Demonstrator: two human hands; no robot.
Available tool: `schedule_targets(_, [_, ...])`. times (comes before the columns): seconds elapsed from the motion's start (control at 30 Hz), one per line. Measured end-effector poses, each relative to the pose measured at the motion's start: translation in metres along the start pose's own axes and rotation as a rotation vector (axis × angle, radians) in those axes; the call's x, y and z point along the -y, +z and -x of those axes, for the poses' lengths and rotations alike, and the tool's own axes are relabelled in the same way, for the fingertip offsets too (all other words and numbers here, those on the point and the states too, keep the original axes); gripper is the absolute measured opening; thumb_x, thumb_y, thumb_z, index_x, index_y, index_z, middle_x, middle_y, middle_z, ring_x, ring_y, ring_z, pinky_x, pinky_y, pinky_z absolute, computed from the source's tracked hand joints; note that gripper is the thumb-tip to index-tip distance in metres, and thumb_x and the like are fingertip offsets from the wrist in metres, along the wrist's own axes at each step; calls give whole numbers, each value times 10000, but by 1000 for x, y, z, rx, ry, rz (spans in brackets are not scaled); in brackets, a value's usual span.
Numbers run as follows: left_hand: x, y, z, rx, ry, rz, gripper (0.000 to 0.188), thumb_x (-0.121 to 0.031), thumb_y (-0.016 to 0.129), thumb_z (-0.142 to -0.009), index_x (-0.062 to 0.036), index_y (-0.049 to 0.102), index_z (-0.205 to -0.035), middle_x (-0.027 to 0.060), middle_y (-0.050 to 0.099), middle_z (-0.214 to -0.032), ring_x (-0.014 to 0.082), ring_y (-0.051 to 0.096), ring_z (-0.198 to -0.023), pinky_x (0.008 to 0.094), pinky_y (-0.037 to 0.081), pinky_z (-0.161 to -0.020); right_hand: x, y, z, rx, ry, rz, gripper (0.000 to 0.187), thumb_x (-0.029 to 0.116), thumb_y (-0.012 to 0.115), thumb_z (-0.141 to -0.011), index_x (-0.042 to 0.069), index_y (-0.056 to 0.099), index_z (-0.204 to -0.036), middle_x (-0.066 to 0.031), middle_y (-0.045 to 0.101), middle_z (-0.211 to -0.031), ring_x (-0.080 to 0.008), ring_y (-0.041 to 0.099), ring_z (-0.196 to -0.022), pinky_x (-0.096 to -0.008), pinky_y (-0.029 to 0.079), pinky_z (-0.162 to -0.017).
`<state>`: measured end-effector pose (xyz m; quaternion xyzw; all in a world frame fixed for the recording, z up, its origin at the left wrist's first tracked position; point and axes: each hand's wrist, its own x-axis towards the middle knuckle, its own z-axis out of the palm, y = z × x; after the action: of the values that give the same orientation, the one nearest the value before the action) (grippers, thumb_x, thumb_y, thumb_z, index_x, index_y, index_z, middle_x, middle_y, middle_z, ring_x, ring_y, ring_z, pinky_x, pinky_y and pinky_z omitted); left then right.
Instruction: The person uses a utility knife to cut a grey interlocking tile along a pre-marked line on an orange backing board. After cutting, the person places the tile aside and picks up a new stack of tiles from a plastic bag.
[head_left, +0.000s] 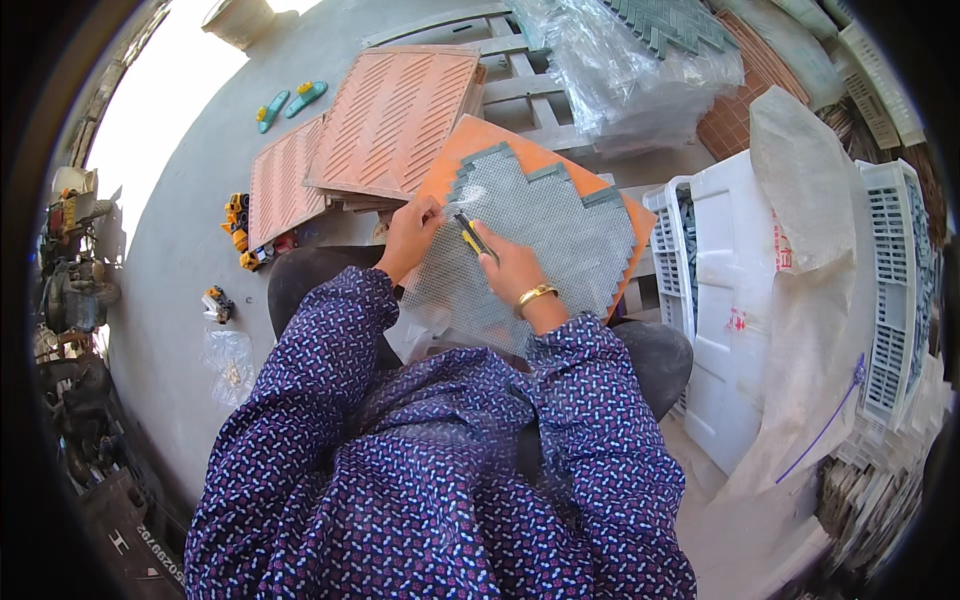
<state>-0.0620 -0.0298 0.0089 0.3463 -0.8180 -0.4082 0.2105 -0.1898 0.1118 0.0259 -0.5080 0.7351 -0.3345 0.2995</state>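
Note:
A sheet of white mesh (520, 255) lies over an orange board (500, 138) in front of my knees. Small grey-green tiles (487, 155) show along its stepped far edge. My right hand (512, 270), with a gold bangle at the wrist, grips a yellow and black utility knife (470, 236). The knife's tip points at the mesh's left side, close to my left hand. There, my left hand (410, 236) has its fingers pinched together on the mesh edge. Loose mesh hangs over the board's near side toward my lap.
Ribbed salmon-coloured panels (395, 115) are stacked at the left. Plastic-wrapped tile sheets (640, 75) rest on a pallet (520, 75) beyond. White crates (672, 250) and a white foam box (735, 300) stand at the right. Toy trucks (238, 225) and teal slippers (290, 105) are on the floor.

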Motion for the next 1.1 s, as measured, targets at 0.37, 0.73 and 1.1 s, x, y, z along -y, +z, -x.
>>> schedule_targets(0.37, [4, 1, 0, -67, -85, -5, 102, -25, 613, -703, 30, 531, -729, 111, 540, -616, 178, 523, -563, 276, 420, -552, 16, 3, 21, 240, 43, 203, 529, 169, 542, -785, 207, 354, -1279, -184, 592, -719, -342, 574, -654, -434, 468, -602])
schedule_targets(0.73, [-1, -18, 23, 188, -141, -29, 138, -80, 610, -723, 28, 558, -791, 91, 573, -652, 158, 545, -587, 267, 434, -568, 27, 9, 28, 188, 370, -338, 477, 159, 521, -794, 152, 395, -1254, -206, 596, -763, -324, 585, -675, -408, 472, -621])
schedule_targets(1.1, [1, -9, 29, -60, -157, -9, 125, -57, 633, -693, 25, 555, -746, 78, 530, -588, 124, 495, -545, 263, 400, -522, 28, 19, 35, 231, 58, 184, 550, 157, 541, -780, 201, 330, -1285, -193, 589, -750, -358, 567, -678, -444, 462, -635])
